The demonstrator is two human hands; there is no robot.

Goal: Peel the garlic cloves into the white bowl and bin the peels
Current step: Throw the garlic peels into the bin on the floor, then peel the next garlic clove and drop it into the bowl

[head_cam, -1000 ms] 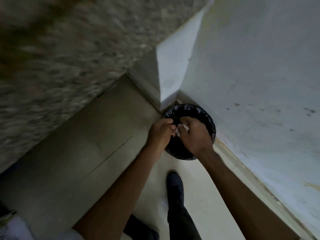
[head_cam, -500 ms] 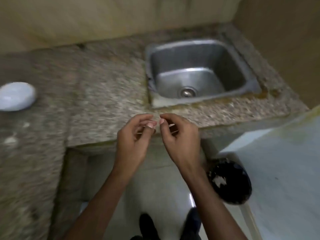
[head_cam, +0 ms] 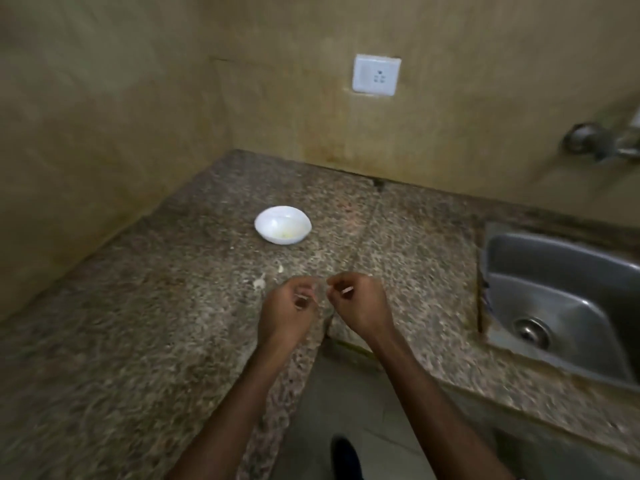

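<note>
Progress: the white bowl (head_cam: 283,225) stands on the counter (head_cam: 138,341) at 11 o'clock from the hands, well apart from them. Pale yellowish matter lies in its bottom. It is probably peeled garlic, so some of the peeling looks done, but the blur prevents a count.

Left over: two small pale pieces lie on the counter between bowl and hands. The upper scrap (head_cam: 280,269) is at about 12 o'clock of the left hand (head_cam: 289,306), and the lower scrap (head_cam: 259,281) is at 10 o'clock. I cannot tell whether they are unpeeled cloves or loose skin. Either way, my judgement is that they need handling: cloves go to the bowl, skins to the bin. The bin is not in view.

Hands: the left hand hangs over the counter's front edge with its fingers curled in toward the thumb. A pale fleck shows at the fingertips, and I cannot tell whether it is nail or peel. The right hand (head_cam: 358,303), at 3 o'clock of the left, is near it but not touching. Its fingers are likewise curled, with a pale sliver beside them, and I cannot tell whether it pinches anything.

The sink (head_cam: 561,306) is at 3 o'clock of the right hand.
</note>
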